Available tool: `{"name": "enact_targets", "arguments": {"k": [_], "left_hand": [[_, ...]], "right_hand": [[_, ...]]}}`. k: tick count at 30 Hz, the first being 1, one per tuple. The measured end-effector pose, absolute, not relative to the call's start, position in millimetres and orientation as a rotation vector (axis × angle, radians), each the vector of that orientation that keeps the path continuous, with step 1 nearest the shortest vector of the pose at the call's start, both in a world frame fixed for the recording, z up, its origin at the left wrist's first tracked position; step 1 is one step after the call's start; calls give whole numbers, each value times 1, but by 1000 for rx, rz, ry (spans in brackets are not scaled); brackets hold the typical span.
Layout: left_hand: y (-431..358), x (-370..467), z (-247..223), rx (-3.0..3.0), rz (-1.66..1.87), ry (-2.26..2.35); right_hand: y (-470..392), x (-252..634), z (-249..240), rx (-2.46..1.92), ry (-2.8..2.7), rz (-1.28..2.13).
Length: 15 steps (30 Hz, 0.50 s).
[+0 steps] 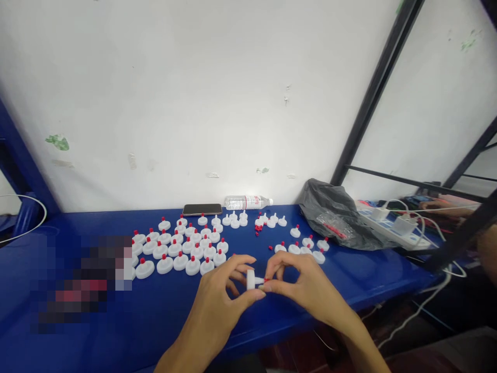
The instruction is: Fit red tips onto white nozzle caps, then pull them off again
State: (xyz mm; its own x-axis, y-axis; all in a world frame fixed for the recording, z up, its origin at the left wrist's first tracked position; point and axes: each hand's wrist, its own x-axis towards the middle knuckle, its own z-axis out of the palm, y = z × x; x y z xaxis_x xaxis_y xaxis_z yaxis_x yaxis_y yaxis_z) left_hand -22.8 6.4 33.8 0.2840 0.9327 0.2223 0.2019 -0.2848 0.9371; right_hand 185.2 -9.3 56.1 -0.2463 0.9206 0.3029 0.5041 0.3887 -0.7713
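Near the table's front edge, my left hand (223,295) pinches a white nozzle cap (251,280) by its wide round base, with the spout lying sideways toward the right. My right hand (297,277) has thumb and forefinger closed on a small red tip (266,281) at the spout's end; the fingers cover most of it. Left of my hands stand several white nozzle caps with red tips (180,260). White caps without red tips (235,221) stand behind, beside loose red tips (258,228). More red-tipped caps (294,248) are beyond my right hand.
A phone (202,209) and a clear plastic bottle (246,202) lie along the wall. At the right are a black plastic bag (330,207), a power strip with chargers (404,228) and a black metal post (376,88). Another person's arm (446,203) shows at far right. A pixelated patch hides the table's left.
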Motion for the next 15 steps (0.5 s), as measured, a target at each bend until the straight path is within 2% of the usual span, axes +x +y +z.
{"name": "enact_targets", "arguments": {"k": [8, 12, 15], "left_hand": [[2, -17, 35, 1108, 996, 788], [1, -21, 34, 891, 969, 597], [-1, -24, 36, 905, 952, 636]], "right_hand": [[-13, 164, 49, -1042, -1819, 420], [-13, 158, 45, -1030, -1857, 442], [-13, 159, 45, -1030, -1867, 514]]}}
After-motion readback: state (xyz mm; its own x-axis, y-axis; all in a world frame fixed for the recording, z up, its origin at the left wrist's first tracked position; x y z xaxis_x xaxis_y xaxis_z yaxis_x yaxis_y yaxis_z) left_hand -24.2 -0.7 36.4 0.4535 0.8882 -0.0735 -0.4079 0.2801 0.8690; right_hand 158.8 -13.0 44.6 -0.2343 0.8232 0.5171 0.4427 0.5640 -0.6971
